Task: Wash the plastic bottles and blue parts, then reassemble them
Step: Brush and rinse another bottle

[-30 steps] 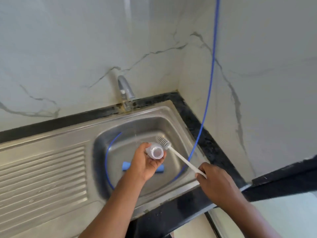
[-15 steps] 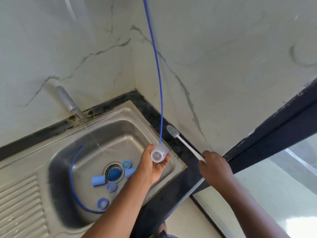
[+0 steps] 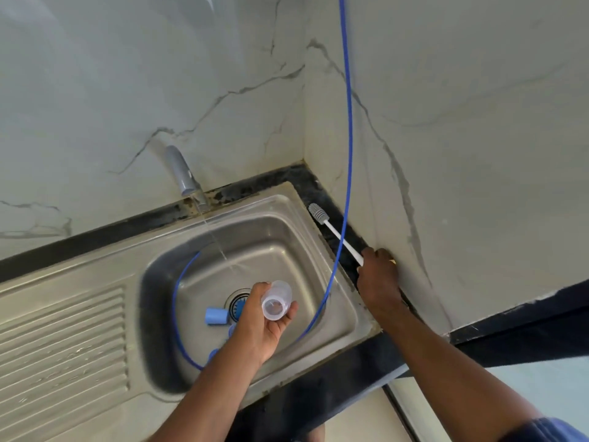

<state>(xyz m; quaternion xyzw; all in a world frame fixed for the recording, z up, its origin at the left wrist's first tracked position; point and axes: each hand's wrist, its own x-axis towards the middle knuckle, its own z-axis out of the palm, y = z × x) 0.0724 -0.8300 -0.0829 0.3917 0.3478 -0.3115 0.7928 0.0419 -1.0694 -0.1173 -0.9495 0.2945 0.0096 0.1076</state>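
Note:
My left hand [image 3: 259,325] holds a small clear plastic bottle [image 3: 276,301] over the steel sink basin [image 3: 338,301], its open mouth turned toward me. A blue cylindrical part [image 3: 216,316] lies on the basin floor beside the drain [image 3: 237,304]. Two more blue parts [image 3: 213,354] peek out from under my left forearm. My right hand [image 3: 377,275] grips the white handle of a bottle brush [image 3: 334,234] that lies along the dark counter strip right of the sink, its grey head pointing to the back corner.
A grey tap [image 3: 183,173] at the back runs a thin stream of water into the basin. A thin blue hose [image 3: 349,122] hangs down the marble wall corner and loops inside the basin. The ribbed drainboard [image 3: 63,346] lies to the left.
My right hand carried the brush from beside the bottle to the counter strip by the right wall. My left hand with the bottle lowered over the drain. The camera swung back left.

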